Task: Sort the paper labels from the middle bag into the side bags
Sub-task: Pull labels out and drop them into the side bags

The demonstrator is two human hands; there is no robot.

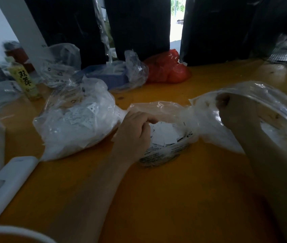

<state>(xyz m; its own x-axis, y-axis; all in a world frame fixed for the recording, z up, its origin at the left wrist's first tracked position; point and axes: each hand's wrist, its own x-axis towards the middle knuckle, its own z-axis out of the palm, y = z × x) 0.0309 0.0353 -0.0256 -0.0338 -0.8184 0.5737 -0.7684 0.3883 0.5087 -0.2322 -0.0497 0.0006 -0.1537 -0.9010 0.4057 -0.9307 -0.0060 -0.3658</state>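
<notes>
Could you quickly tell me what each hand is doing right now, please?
Left hand: fingers curled at the middle bag, on the labels.
Right hand: inside the right bag; grip unclear.

3 clear bags sit by the hands: left bag (76, 127) at 9 o'clock, middle bag (163, 151) at centre, right bag (262, 106) at 3 o'clock. 1 red bag (169, 67) and 1 bottle (25, 79) sit toward 12 and 10 o'clock. 2 hands show.

1. The right hand (227, 111) sits inside the right bag (265, 109); cloudy plastic veils its fingers, so its grip can't be made out.
2. The left hand (135, 130) covers part of the paper labels (163, 134) in the middle bag (163, 153).
3. The labels' print is too small to read.
4. At the tabletop's (174, 199) left edge, a white device (4, 188) is cut off.
</notes>
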